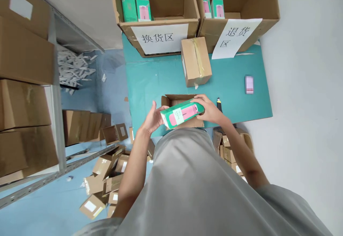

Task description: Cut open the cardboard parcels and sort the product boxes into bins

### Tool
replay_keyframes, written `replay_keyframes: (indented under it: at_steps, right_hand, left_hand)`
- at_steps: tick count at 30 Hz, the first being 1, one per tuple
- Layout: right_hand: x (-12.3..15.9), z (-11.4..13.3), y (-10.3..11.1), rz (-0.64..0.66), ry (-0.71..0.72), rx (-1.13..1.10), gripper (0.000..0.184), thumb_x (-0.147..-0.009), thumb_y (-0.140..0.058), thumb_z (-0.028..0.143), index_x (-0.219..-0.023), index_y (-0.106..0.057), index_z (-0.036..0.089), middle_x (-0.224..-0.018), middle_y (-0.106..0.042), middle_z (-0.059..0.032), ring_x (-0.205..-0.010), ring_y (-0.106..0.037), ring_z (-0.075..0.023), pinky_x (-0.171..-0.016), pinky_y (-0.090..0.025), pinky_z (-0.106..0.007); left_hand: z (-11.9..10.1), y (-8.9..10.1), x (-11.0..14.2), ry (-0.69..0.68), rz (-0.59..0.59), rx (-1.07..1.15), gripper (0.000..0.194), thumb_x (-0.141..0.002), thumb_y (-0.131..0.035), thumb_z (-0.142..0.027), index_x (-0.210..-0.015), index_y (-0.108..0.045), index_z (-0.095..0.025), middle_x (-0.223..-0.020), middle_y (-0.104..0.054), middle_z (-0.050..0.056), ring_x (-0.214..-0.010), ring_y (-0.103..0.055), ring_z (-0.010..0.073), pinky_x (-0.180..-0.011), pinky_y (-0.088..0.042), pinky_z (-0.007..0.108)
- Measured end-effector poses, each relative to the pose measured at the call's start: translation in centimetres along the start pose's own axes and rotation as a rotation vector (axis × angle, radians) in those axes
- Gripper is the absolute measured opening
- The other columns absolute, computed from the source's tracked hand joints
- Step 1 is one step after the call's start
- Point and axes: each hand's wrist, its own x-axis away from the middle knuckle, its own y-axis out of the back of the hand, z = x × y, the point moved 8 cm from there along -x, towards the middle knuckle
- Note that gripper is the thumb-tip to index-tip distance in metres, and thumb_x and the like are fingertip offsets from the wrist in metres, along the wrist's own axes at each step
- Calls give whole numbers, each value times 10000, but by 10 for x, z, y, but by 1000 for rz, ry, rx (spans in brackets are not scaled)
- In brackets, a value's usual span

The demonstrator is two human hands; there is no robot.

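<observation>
A green retail box (pixel 183 113) with a picture of a pink device and a white label on its face is held at a slant over an open small carton (pixel 197 123) at the table's near edge. My right hand (pixel 207 109) grips its right end, fingers wrapped over the top. At the left end, the fingers of my left hand (pixel 154 119) are against the box, with the thumb raised away from it. The carton's inside is largely hidden by the green box. Beyond it stands a taped brown carton (pixel 197 62).
Two large cartons with handwritten paper signs, a left one (pixel 158 52) and a right one (pixel 268 23), stand at the back of the green table (pixel 152 77), with green boxes inside. A cutter knife (pixel 219 104) and a phone-like object (pixel 249 84) lie right. Shelves with cartons (pixel 25 103) stand left.
</observation>
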Motion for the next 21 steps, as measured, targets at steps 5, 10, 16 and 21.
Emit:
replay_keyframes:
  at_steps: [5,10,16,21]
  right_hand:
    - [-18,12,0,48,92,74,656,-893,-717,114,-1501,-755,357,-1760,-449,-82,-1636,-489,-398,-1319,-491,-617]
    - [-34,16,5,-119,98,-29,725,-995,-627,170,-1689,-594,381,-1693,-552,-74,-1575,-565,-329,-1362,-452,-594]
    - [-36,0,-5,-410,-33,-327,450,-1049,-743,532,-1449,-761,324,-1606,-657,-80,-1553,-582,-340,-1334,-499,-570]
    - [-30,-25,-26,-543,-257,-545,786,-877,-879,757,-1514,-686,337,-1660,-628,-107,-1439,-683,-363,-1205,-618,-522]
  left_hand:
    - [33,-12,-5,101,60,-86,569,-774,-1034,-590,-1149,-825,-218,-1018,-851,78,-872,-831,254,-701,-673,305]
    - [54,-27,-7,64,-4,9,740,-752,-979,-750,-1230,-797,-215,-1186,-862,141,-1245,-810,391,-981,-703,482]
    - [41,-54,-6,-105,-38,-13,771,-636,-1082,-670,-1162,-727,-232,-1180,-851,106,-1276,-798,378,-1079,-674,501]
    - [27,-60,-3,-280,-190,-114,742,-593,-1128,-553,-1091,-677,-238,-1167,-835,67,-1266,-783,321,-1093,-653,436]
